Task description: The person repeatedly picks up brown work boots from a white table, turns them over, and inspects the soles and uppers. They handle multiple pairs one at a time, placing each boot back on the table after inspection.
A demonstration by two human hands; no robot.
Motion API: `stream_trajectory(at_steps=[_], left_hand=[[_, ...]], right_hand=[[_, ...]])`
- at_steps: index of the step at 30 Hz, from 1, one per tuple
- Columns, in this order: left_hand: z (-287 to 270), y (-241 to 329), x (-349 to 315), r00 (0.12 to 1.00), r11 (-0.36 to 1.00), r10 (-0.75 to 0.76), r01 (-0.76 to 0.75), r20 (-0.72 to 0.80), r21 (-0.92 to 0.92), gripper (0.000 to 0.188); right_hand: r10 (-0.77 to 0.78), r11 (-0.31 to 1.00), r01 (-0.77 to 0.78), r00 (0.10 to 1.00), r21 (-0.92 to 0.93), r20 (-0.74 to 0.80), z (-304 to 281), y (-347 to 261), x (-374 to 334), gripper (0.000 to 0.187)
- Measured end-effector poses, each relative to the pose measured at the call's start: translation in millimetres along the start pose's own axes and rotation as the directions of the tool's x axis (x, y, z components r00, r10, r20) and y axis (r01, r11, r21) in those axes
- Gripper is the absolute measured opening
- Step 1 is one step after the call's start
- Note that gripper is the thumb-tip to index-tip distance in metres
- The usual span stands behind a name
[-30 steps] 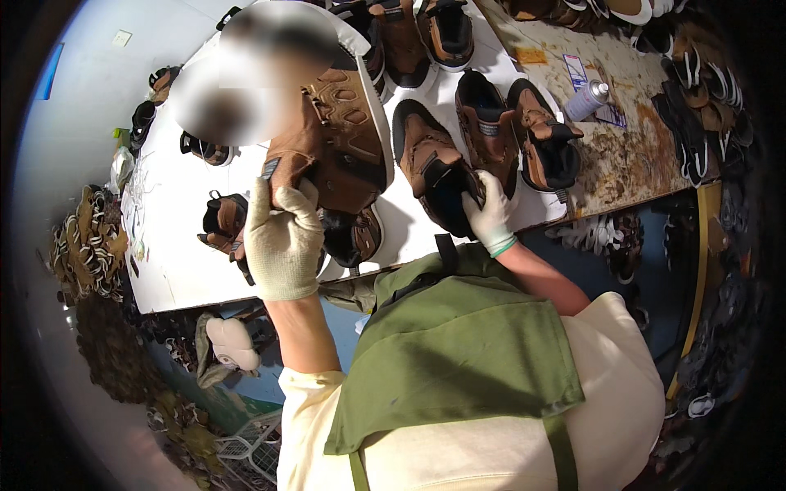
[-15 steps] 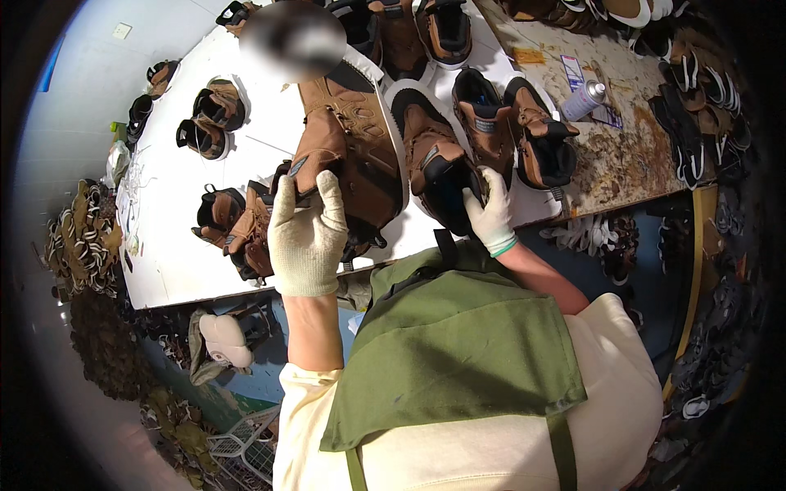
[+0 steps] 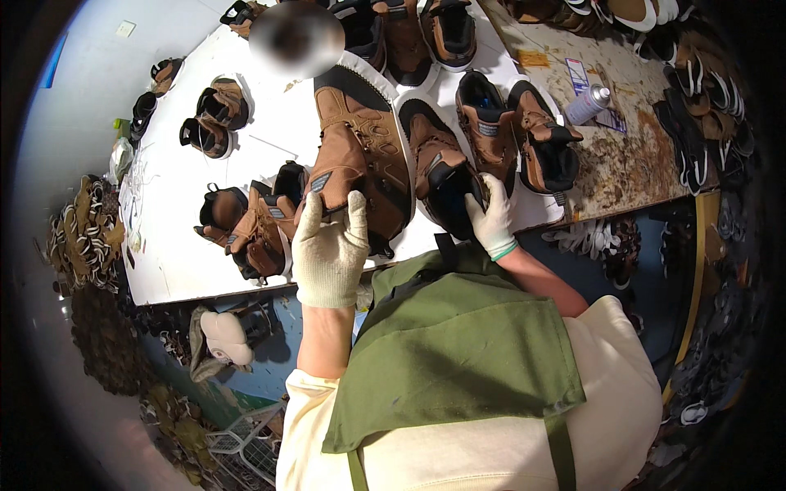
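Observation:
My left hand (image 3: 332,260), in a cream knit glove, is closed on the heel end of a brown shoe (image 3: 378,151) with a black toe and white sole edge. Its thumb and a finger reach up beside the padded tongue; the other fingers are hidden. This shoe looks larger than the others, so it seems raised toward me. On the right, my gloved right hand (image 3: 492,219) grips the black collar of a second brown shoe (image 3: 432,146), thumb at the opening. That one points its toe away from me, beside the first.
More brown shoes (image 3: 486,123) stand close on the right of the white tabletop (image 3: 180,274), others (image 3: 246,225) at left. A stained board (image 3: 606,168) holds a spray can (image 3: 587,105). Shoe piles (image 3: 86,237) lie around the table, and a cushioned stool (image 3: 225,337) stands below its edge.
My left hand and its shoe have shifted slightly right and toward me. The right hand keeps its grip on the second shoe, nearly in place. The whole view has shifted a little.

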State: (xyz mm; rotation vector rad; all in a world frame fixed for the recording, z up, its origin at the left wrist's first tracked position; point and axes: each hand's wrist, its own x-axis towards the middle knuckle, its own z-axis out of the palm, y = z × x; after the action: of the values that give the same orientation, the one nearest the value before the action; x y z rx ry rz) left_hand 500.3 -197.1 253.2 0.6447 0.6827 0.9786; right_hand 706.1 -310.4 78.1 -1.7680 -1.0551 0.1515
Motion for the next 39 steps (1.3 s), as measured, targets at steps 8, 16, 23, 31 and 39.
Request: stream_trajectory(at_steps=[8, 16, 23, 31, 39], left_hand=[[-6.2, 0.9, 2.8, 0.994, 0.87, -0.101, 0.108, 0.042, -0.481, 0.027], [-11.8, 13.3, 7.7, 0.953, 0.637, -0.302, 0.179, -0.029, -0.75, 0.039], [3.0, 22.5, 8.4, 0.933, 0.626, -0.354, 0.194, -0.054, -0.755, 0.038], [8.1, 11.1, 8.3, 0.944, 0.698, -0.32, 0.181, -0.075, -0.693, 0.034], [9.8, -11.2, 3.7, 0.949, 0.828, -0.3, 0.207, -0.1, -0.522, 0.027]], right_hand=[[0.01, 0.999, -0.009, 1.0, -0.036, 0.016, 9.7, 6.9, 0.3, 0.048], [0.134, 0.99, -0.138, 0.982, 0.027, 0.134, 11.0, 19.5, -7.2, 0.06], [0.255, 0.935, -0.234, 0.966, 0.268, -0.046, -2.9, 41.4, -22.2, 0.023], [0.258, 0.935, -0.247, 0.966, 0.254, -0.01, -7.0, 37.3, -16.4, 0.022], [0.109, 0.978, -0.081, 0.985, -0.194, 0.134, 18.7, 29.1, -5.2, 0.064]])
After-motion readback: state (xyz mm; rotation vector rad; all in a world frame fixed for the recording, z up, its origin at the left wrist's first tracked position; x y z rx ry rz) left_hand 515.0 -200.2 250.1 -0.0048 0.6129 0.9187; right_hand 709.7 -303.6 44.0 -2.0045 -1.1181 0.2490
